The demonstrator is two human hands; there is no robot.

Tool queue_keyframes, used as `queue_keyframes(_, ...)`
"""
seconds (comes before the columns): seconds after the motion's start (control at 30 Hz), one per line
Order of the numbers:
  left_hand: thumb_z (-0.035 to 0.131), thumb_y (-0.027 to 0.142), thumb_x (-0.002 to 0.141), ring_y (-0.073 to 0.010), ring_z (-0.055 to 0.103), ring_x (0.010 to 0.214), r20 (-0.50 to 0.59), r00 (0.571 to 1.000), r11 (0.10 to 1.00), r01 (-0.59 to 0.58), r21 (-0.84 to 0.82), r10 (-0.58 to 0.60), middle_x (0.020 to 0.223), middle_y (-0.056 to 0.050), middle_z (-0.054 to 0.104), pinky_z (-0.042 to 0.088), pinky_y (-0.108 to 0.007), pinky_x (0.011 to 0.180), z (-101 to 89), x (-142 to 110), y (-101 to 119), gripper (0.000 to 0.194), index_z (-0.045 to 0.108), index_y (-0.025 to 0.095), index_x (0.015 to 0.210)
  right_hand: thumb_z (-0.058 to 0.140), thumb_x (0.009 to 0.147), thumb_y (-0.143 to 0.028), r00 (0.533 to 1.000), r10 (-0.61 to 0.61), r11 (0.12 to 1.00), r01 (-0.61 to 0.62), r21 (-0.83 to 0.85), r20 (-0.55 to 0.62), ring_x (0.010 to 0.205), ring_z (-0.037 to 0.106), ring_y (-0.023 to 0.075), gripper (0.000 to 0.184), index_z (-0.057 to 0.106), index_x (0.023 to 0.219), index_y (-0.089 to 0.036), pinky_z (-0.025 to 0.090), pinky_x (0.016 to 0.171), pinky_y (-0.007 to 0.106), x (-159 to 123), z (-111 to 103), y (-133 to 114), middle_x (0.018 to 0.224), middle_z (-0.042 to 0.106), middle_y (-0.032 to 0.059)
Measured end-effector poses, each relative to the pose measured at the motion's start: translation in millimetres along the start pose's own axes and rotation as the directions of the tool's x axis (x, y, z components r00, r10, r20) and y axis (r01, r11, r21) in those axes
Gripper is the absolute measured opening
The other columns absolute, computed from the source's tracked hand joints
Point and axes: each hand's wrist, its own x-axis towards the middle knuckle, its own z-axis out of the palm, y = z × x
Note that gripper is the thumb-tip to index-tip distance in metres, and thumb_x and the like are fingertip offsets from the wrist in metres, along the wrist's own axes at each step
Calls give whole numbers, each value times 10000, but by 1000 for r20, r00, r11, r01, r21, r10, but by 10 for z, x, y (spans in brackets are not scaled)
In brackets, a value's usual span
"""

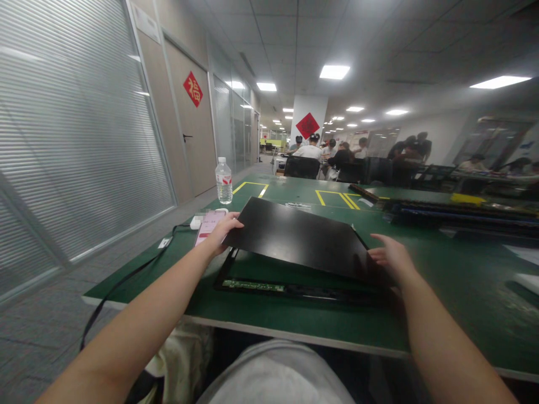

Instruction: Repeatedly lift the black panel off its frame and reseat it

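A thin black display panel (295, 233) is tilted over a dark frame (337, 293) on the green table. My left hand (223, 231) is closed on the panel's left edge, thumb on top. At the panel's right edge is my right hand (391, 258), its lower fingers against the edge and one finger stretched out above. A green circuit board strip (252, 285) runs along the near side of the frame. The panel covers much of the frame's far and right parts.
A phone (207, 225) and a white plug (196, 223) with a black cable (130, 275) lie left. Behind them stands a water bottle (224, 180). Dark strips and panels (455, 217) are stacked at the right. Several people sit farther back.
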Motion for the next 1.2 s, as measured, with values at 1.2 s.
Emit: queue_keyframes(1.2, 653, 171, 496, -165, 582, 502, 41, 998, 998, 35, 60, -38, 569, 16, 623, 420, -241, 461, 63, -33, -19, 226, 636, 181, 721, 436, 798, -322, 991, -121, 920, 94, -380, -48, 561, 595, 174, 411, 725, 1053, -180, 416, 584, 304, 20, -77, 15, 659, 722, 46)
